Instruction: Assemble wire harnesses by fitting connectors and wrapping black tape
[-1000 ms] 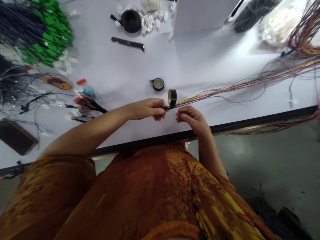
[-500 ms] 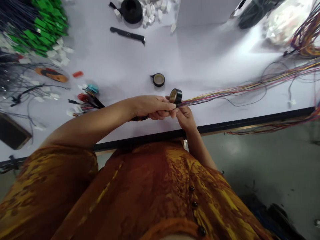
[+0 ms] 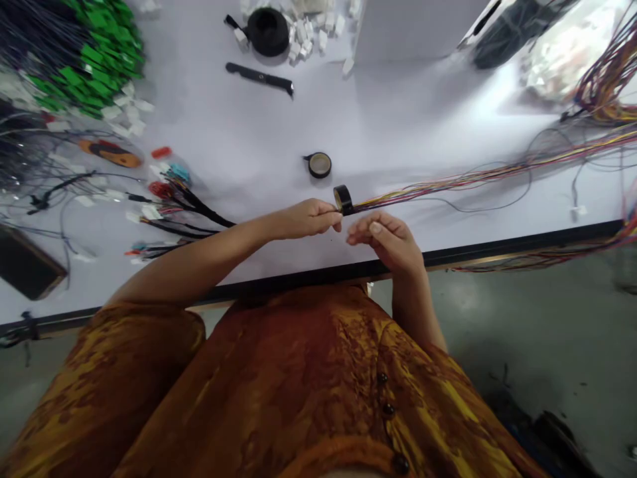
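My left hand [image 3: 314, 219] is closed around the wire bundle [image 3: 423, 188], whose thin yellow, red and dark wires stretch off to the right. Just beyond its fingertips a black tape roll [image 3: 343, 198] stands on edge against the bundle. My right hand [image 3: 385, 238] is off the wires, below and right of that roll, with its fingers curved, apart and holding nothing. A second tape roll [image 3: 319, 164] lies flat on the table behind the hands. Black-sleeved branches [image 3: 209, 214] with red, blue and white connectors emerge on the left, partly hidden by my left forearm.
A black cutter [image 3: 259, 78] and a large black roll [image 3: 267, 31] lie farther back beside white connectors. Green connectors [image 3: 107, 60] are heaped at the far left, above an orange-handled tool [image 3: 110, 153]. The dark table edge [image 3: 497, 249] runs in front of me.
My right hand has let go of the bundle and moved right and nearer my body, its fingers opening. The tape roll by the wires has shifted slightly left. My left hand keeps its hold.
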{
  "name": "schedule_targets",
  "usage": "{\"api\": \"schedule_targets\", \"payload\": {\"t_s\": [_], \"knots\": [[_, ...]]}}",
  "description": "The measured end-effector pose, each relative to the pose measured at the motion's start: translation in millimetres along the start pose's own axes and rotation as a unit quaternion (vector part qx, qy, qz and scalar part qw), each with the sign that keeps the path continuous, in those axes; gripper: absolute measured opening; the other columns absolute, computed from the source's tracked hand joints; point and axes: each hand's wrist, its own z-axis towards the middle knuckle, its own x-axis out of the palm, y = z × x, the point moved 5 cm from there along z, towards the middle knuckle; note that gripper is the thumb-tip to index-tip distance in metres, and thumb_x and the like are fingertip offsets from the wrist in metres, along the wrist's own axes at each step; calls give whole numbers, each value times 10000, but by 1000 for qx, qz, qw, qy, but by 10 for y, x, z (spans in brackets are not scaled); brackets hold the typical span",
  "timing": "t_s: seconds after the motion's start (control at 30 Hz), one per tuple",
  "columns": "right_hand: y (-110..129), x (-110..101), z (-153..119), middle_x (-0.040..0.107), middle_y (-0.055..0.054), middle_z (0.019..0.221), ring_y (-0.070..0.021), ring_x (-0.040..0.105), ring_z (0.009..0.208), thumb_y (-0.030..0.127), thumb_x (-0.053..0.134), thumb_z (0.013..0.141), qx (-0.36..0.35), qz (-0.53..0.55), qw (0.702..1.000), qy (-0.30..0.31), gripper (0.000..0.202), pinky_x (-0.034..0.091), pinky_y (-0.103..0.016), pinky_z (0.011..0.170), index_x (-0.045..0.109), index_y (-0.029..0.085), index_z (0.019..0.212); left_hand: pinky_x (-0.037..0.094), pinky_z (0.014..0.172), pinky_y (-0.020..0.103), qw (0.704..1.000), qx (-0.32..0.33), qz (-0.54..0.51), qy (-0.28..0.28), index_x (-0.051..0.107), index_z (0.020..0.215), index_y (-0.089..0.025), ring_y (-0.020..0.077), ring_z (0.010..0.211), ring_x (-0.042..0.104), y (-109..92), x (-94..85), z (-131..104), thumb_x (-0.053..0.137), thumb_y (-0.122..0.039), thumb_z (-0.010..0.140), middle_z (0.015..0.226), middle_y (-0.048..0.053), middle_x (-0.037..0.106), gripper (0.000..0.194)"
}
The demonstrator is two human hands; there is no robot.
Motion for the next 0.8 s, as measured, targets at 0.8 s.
{"api": "schedule_targets", "payload": {"t_s": [0.8], "knots": [[-427, 202, -17, 641, -37, 969, -149, 587, 834, 531, 603, 881, 26, -36, 988, -150, 301, 537, -301, 767, 603, 236, 942, 355, 594, 272, 993, -34, 53, -101, 588, 679, -160, 125, 606, 485, -10, 81, 307, 555, -244, 841, 661, 19, 586, 186]]}}
